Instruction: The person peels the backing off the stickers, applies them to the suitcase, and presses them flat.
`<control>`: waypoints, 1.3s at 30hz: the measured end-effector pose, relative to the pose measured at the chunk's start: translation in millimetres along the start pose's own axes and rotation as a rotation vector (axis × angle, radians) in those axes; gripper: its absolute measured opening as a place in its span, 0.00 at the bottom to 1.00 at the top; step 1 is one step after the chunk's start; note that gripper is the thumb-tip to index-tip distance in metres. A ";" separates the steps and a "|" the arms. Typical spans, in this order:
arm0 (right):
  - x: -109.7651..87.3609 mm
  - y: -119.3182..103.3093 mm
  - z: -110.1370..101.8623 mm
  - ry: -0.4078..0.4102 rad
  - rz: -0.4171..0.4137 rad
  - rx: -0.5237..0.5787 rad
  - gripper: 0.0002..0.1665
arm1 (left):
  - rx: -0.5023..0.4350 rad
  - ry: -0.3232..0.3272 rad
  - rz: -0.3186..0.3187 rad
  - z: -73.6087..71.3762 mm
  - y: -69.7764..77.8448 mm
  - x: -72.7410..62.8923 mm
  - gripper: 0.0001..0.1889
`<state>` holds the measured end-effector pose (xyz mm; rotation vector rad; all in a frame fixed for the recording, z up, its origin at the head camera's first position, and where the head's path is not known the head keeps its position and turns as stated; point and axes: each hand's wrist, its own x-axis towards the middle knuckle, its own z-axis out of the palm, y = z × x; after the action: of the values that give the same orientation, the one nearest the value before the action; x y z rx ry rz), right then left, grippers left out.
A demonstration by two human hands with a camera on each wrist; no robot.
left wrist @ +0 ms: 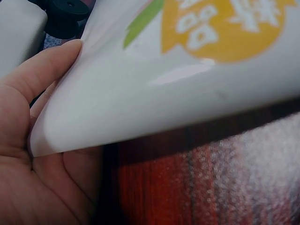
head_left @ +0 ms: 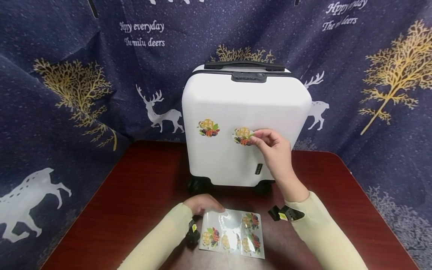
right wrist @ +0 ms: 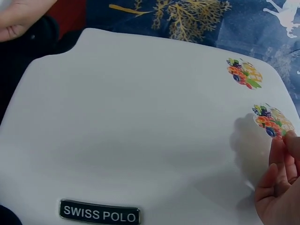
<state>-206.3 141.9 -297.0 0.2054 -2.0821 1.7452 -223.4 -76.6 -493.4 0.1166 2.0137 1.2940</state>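
Observation:
My right hand [head_left: 279, 155] pinches the right edge of a round fruit sticker [head_left: 241, 135] between thumb and fingertips, close against the front of a white suitcase [head_left: 226, 161]. To its left, another fruit sticker [head_left: 208, 128] lies flat on the same face. Low in the head view, my left hand [head_left: 201, 203] grips the upper left of a glossy sticker sheet [head_left: 213, 219]. Up close in the left wrist view, the sheet [left wrist: 117, 103] bends up from the table, its edge between thumb and fingers. Several fruit stickers are on it.
The suitcase stands upright on black wheels [head_left: 199, 184] on a dark red wooden table [head_left: 141, 195]. On top are a black handle [head_left: 244, 66] and a lock [head_left: 249, 77]; a nameplate [right wrist: 100, 212] sits on its front. A blue printed cloth [head_left: 141, 67] hangs behind.

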 end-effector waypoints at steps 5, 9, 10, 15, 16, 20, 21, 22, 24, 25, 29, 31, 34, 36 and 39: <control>2.1 -2.5 0.0 0.022 -0.018 -0.024 0.12 | 0.006 -0.005 0.005 -0.2 0.3 0.1 0.14; 2.9 -4.2 0.3 0.048 -0.026 -0.049 0.12 | 0.004 -0.010 0.011 -0.4 0.4 -0.1 0.14; 3.2 -4.5 0.5 0.055 -0.029 -0.051 0.12 | 0.004 -0.011 0.011 -0.5 0.6 -0.2 0.14; 3.6 -6.5 2.4 0.089 -0.037 -0.062 0.12 | 0.002 -0.007 -0.005 0.0 0.9 -0.1 0.13; 3.7 -7.1 3.0 0.095 -0.040 -0.063 0.12 | 0.005 -0.004 -0.007 0.0 1.1 -0.1 0.13; 4.6 -9.0 5.3 0.114 -0.053 -0.064 0.12 | 0.014 0.001 -0.010 -0.1 1.6 0.0 0.13; 4.8 -9.2 5.8 0.117 -0.057 -0.067 0.12 | 0.015 0.001 -0.010 -0.2 1.7 0.0 0.13; 5.1 -9.3 6.5 0.121 -0.063 -0.070 0.12 | 0.018 0.001 -0.009 -0.2 1.8 -0.2 0.13; 5.6 -9.1 7.7 0.125 -0.074 -0.074 0.11 | 0.018 0.002 -0.009 -0.2 1.9 -0.6 0.13; 5.8 -8.8 8.6 0.127 -0.079 -0.078 0.11 | 0.018 0.003 -0.009 -0.4 1.8 -1.1 0.13; 5.6 -8.6 11.8 0.128 -0.094 -0.097 0.10 | 0.016 0.001 -0.005 -1.1 1.4 -1.8 0.13; 5.3 -9.0 12.7 0.129 -0.092 -0.108 0.10 | 0.017 -0.003 -0.001 -1.2 1.1 -1.9 0.13; 5.0 -10.0 13.6 0.128 -0.082 -0.110 0.10 | 0.016 -0.008 0.001 -1.2 0.3 -0.5 0.13; 5.3 -9.9 14.1 0.131 -0.077 -0.114 0.10 | 0.019 -0.009 0.000 -0.9 0.4 -0.1 0.13; 6.1 -8.3 16.1 0.147 -0.084 -0.116 0.09 | 0.021 -0.005 -0.004 -1.2 0.7 -0.8 0.13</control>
<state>-212.1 125.6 -289.0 0.1251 -2.0311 1.5376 -223.8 -77.5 -492.1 0.1253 2.0220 1.2693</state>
